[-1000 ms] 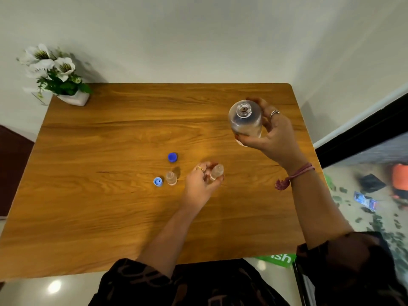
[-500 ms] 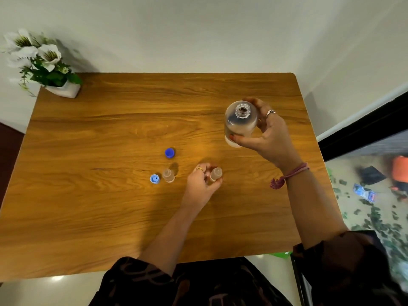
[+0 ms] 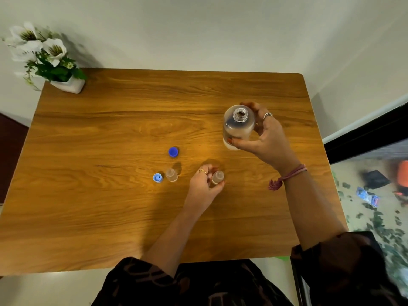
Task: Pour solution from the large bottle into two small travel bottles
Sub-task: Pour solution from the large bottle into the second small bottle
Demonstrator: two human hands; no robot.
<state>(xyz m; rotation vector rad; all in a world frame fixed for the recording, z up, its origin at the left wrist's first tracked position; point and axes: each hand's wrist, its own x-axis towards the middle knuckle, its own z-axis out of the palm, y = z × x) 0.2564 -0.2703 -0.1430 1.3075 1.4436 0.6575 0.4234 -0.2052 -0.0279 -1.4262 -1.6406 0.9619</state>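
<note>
Sleeves: I see dark patterned sleeves (image 3: 344, 257) at the near edge, both forearms reaching out over the wooden tabletop (image 3: 88, 206).
Left hand: my left hand (image 3: 204, 186) rests on the tabletop, fingers curled closed around a small clear travel bottle with no cap (image 3: 217, 177), which stands upright on the wood.
Second bottle: another small clear uncapped travel bottle (image 3: 171, 175) stands free, near and to the left of the held one, not touching it.
Caps: a light blue round cap (image 3: 157, 178) lies just beside that free bottle on its left; a dark blue round cap (image 3: 173, 151) lies a little farther back, apart from both.
Right hand: my right hand (image 3: 265, 138) is wrapped closed around the large translucent plastic bottle (image 3: 238, 127), thumb low on its side, mouth open and facing up; it looks lifted off the tabletop, beyond and to the right of the held travel bottle.
Far corner: a white pot of white flowers (image 3: 66, 85) sits at the far left corner.
</note>
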